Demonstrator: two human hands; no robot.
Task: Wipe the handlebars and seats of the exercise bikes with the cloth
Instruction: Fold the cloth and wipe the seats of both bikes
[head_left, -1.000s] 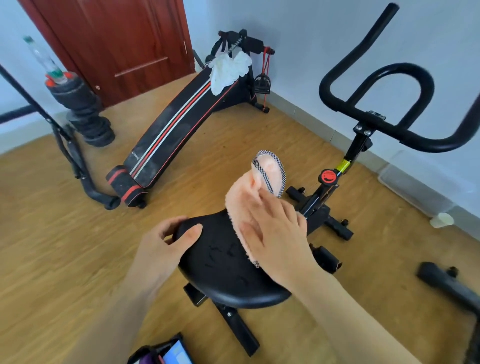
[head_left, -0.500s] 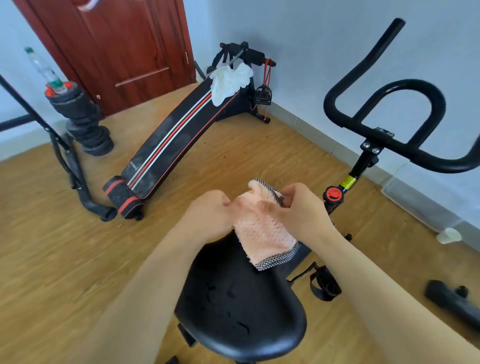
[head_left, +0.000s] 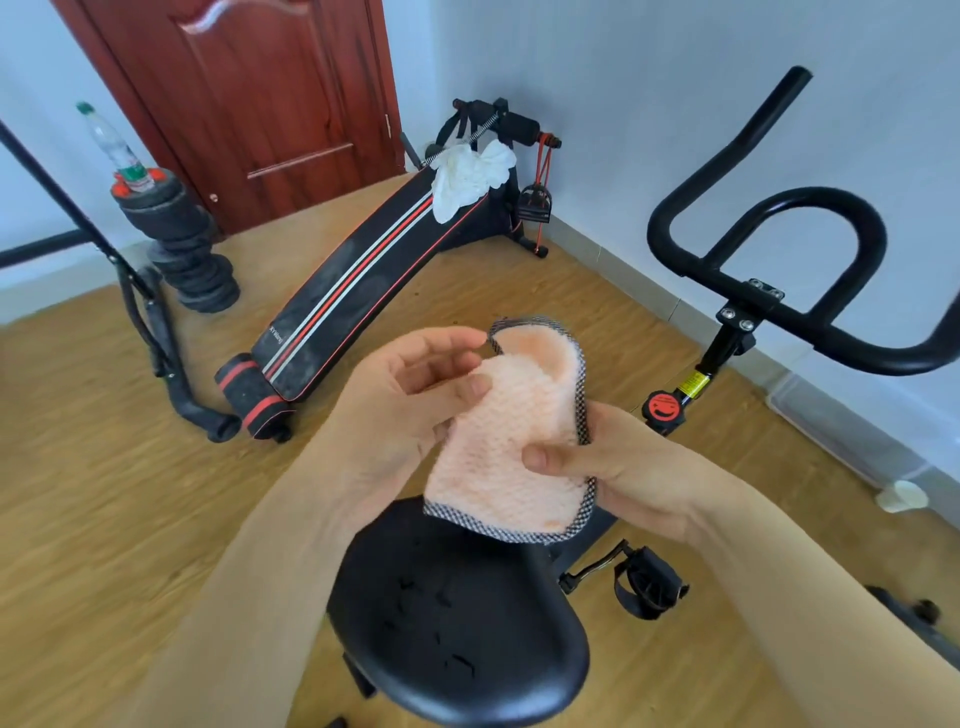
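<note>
Refolding the cloth (head_left: 511, 441) above the seat (head_left: 457, 623)

Both hands — left hand (head_left: 410, 410), right hand (head_left: 623, 467) — pinch it; next, likely the handlebars (head_left: 779, 249), far right.

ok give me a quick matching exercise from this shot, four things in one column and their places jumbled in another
Things:
1. peach waffle-weave cloth with checked edging
2. crumpled white fabric
3. clear plastic bottle
4. round red knob
Places:
a. on the bike post under the black tubular handlebars
b. standing on the stacked black weight plates
c. held by the left hand and right hand above the black padded seat
d. draped on the striped black sit-up bench
Pairs: 1-c, 2-d, 3-b, 4-a
</note>
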